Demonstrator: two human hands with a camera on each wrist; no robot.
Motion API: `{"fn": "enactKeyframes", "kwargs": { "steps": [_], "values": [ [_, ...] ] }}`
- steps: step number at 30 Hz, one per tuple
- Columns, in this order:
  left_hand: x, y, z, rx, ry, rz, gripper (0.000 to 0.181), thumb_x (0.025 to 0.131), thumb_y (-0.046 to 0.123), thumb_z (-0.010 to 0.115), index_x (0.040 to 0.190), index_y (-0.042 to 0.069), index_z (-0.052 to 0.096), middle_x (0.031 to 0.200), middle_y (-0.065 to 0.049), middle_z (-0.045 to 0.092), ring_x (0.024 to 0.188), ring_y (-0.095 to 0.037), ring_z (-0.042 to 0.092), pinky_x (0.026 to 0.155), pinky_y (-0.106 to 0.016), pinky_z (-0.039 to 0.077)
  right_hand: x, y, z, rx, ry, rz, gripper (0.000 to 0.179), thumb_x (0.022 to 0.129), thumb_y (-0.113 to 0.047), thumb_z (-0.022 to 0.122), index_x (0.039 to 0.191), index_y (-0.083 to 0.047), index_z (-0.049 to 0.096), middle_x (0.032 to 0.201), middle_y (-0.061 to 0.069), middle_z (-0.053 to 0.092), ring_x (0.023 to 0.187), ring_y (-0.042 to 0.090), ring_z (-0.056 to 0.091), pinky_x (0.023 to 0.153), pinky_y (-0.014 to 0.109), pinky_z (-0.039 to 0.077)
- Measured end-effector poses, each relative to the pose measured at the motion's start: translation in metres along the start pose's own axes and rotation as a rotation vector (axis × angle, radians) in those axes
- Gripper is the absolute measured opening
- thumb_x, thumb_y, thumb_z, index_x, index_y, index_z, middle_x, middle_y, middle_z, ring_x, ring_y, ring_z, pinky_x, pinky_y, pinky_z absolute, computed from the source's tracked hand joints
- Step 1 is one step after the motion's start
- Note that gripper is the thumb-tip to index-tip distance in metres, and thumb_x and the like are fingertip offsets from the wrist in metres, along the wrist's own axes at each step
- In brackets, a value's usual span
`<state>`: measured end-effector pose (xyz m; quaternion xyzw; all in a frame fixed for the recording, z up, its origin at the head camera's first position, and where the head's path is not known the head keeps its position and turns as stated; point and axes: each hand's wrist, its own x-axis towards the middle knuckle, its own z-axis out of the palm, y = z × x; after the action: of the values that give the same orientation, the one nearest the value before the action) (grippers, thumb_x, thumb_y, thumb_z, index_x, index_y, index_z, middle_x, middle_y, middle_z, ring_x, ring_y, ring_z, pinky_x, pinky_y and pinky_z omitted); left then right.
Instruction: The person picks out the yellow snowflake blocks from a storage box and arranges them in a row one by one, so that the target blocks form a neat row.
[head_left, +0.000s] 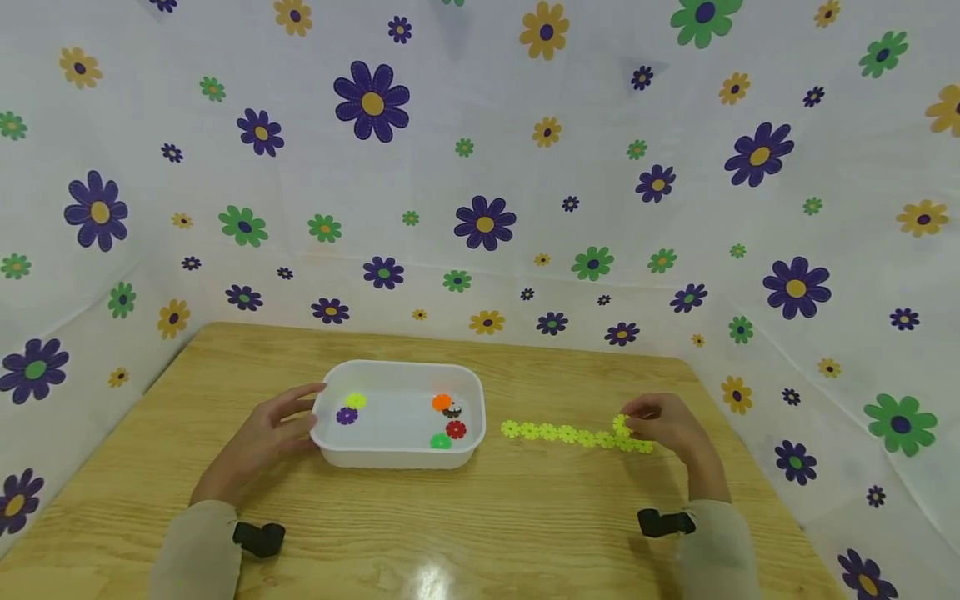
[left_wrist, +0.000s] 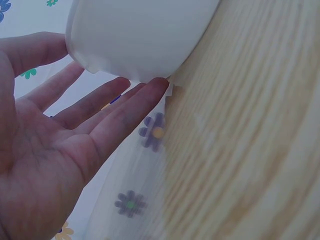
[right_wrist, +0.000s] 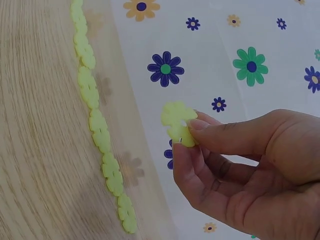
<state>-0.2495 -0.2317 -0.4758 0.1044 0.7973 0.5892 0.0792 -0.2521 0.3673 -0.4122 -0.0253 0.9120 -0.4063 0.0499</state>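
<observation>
Between thumb and fingertips, my right hand (head_left: 669,425) pinches a yellow flower-shaped snowflake disc (right_wrist: 177,122). It is just above the right end of a row of several yellow snowflake discs (head_left: 567,434) on the table. In the right wrist view, the row (right_wrist: 100,130) lies left of the hand, apart from the held disc. My left hand (head_left: 270,433) touches the left end of a white plastic tray (head_left: 397,459) with fairly straight fingers. Inside the tray are a yellow disc (head_left: 356,402), a purple disc (head_left: 347,416), an orange disc (head_left: 442,402), a red disc (head_left: 456,430) and a green disc (head_left: 440,442).
A brown disc (head_left: 452,411) lies beside the orange one in the tray, next to a whitish piece too small to make out. The wooden table (head_left: 420,517) is bordered at back and sides by white flower-printed cloth (head_left: 420,175).
</observation>
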Motion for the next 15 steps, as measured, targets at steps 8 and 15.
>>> {"fn": "enactKeyframes", "kwargs": {
  "steps": [8, 15],
  "values": [
    [0.001, -0.002, -0.001, -0.009, -0.003, 0.011, 0.062, 0.106, 0.029, 0.058, 0.161, 0.015, 0.034, 0.163, -0.027, 0.035, 0.142, -0.053, 0.046, 0.097, -0.038, 0.062, -0.004, 0.010, -0.011, -0.004, 0.003, 0.061, 0.026, 0.099, -0.001, 0.063, 0.119, 0.015, 0.064, 0.107, 0.022, 0.069, 0.088, 0.018, 0.069, 0.076, 0.028, 0.064],
    [0.001, -0.002, -0.001, -0.010, -0.006, 0.008, 0.062, 0.106, 0.029, 0.058, 0.161, 0.016, 0.034, 0.163, -0.027, 0.034, 0.142, -0.053, 0.046, 0.096, -0.038, 0.062, -0.005, 0.022, -0.017, 0.004, 0.019, 0.137, 0.027, 0.099, -0.002, 0.064, 0.120, 0.015, 0.063, 0.108, 0.022, 0.069, 0.088, 0.017, 0.068, 0.081, 0.036, 0.065]
  ]
}}
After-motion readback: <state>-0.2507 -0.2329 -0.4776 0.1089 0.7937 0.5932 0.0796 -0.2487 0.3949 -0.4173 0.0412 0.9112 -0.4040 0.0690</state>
